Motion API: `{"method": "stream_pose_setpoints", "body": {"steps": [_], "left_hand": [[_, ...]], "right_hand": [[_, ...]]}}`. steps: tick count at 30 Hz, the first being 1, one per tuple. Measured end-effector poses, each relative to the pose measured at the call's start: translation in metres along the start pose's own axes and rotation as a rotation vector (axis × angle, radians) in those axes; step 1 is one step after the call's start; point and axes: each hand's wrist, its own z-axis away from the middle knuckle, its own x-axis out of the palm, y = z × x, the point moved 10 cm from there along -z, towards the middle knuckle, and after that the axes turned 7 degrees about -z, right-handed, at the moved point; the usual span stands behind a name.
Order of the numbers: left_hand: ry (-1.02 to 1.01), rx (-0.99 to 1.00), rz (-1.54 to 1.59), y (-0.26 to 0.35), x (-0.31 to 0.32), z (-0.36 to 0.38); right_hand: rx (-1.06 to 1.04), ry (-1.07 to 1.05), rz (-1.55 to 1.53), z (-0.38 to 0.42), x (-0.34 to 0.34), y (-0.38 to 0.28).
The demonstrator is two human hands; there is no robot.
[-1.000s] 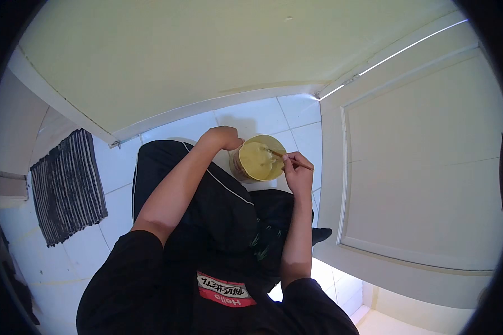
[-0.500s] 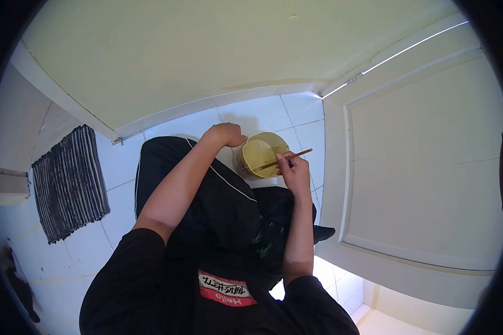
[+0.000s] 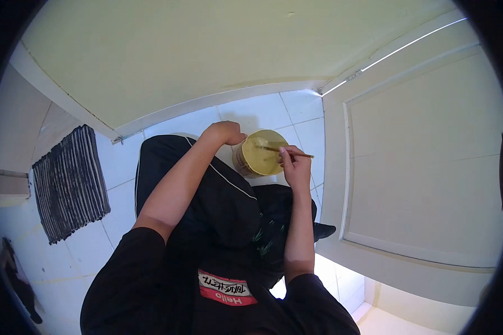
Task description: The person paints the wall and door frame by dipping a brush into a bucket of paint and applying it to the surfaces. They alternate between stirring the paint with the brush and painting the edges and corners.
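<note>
A round yellowish bucket (image 3: 257, 167) stands on the white tiles in front of my knees. My left hand (image 3: 228, 133) is at its left rim, fingers curled onto the edge. In my right hand (image 3: 295, 162), at the bucket's right side, a thin brown brush (image 3: 303, 154) is pinched between thumb and fingers. The brush lies across the opening, its handle end pointing right and its tip inside near the upper left wall. What the bucket holds at the bottom is hard to make out.
A pale green wall (image 3: 195, 50) with a white skirting rises beyond the bucket. On the right stands a white panelled door (image 3: 419, 162). A dark striped rug (image 3: 71, 184) lies on the floor to the left. My crossed legs are close below the bucket.
The brush has swung from a slant rising to the right to one falling to the right, its tip now farther up in the bucket. My left hand has stayed at the rim.
</note>
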Motion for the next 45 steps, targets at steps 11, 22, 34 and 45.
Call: {"method": "stream_pose_setpoints", "body": {"steps": [11, 22, 34, 45], "left_hand": [[-0.019, 0.006, -0.010, 0.003, -0.002, 0.004], [-0.041, -0.010, -0.013, 0.001, 0.001, 0.002], [-0.056, -0.018, -0.039, 0.003, 0.006, 0.000], [-0.091, -0.034, -0.051, 0.008, 0.007, 0.002]], "right_hand": [[0.027, -0.030, 0.053, 0.003, 0.001, -0.001], [0.053, 0.108, -0.070, 0.007, -0.025, 0.000], [0.001, 0.258, -0.190, 0.011, -0.043, -0.006], [-0.133, 0.124, -0.185, 0.015, -0.028, -0.016]]}}
